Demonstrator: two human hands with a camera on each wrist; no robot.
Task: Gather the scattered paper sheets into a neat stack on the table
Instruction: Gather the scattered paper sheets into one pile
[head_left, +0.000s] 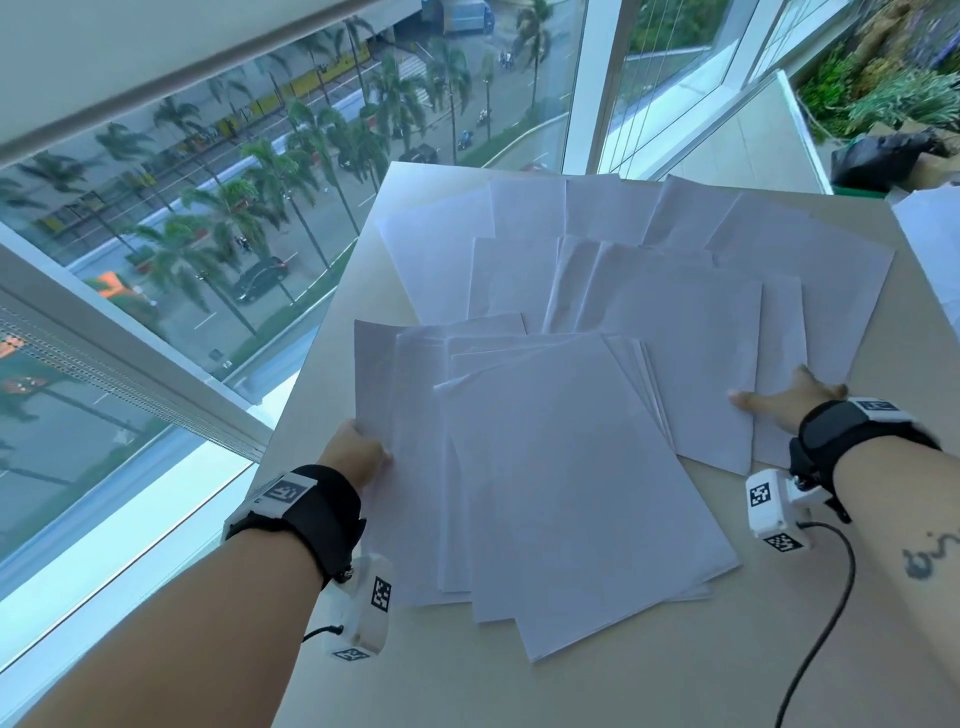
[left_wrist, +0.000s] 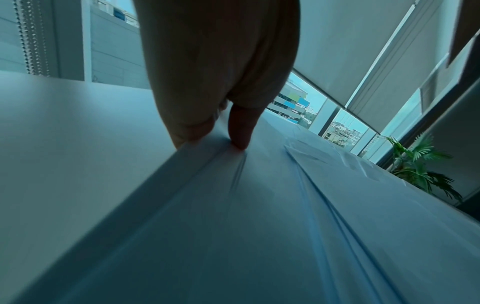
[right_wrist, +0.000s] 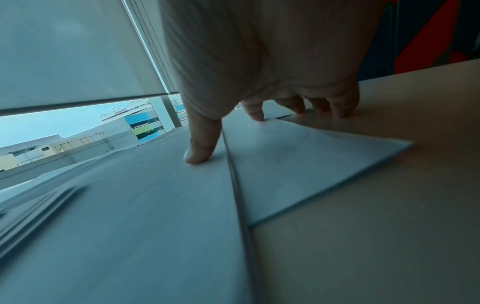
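Several white paper sheets lie fanned across the beige table (head_left: 779, 649). A loose, uneven pile of sheets (head_left: 571, 493) sits nearest me, and more scattered sheets (head_left: 675, 270) overlap behind it. My left hand (head_left: 371, 452) pinches the pile's left edge. In the left wrist view the left hand (left_wrist: 218, 142) has its thumb on top of the paper pile (left_wrist: 233, 226). My right hand (head_left: 779, 397) rests on the overlapping sheets at the right. In the right wrist view the right hand (right_wrist: 233, 133) is spread, with thumb and fingertips pressing on the sheets (right_wrist: 285, 164).
Large windows run close along the table's left and far edges. Another white sheet (head_left: 930, 249) lies at the far right edge of view, and a black bag (head_left: 883, 156) sits beyond the table. A black cable (head_left: 826, 597) trails from my right wrist. A potted plant (left_wrist: 420, 164) stands beyond the table.
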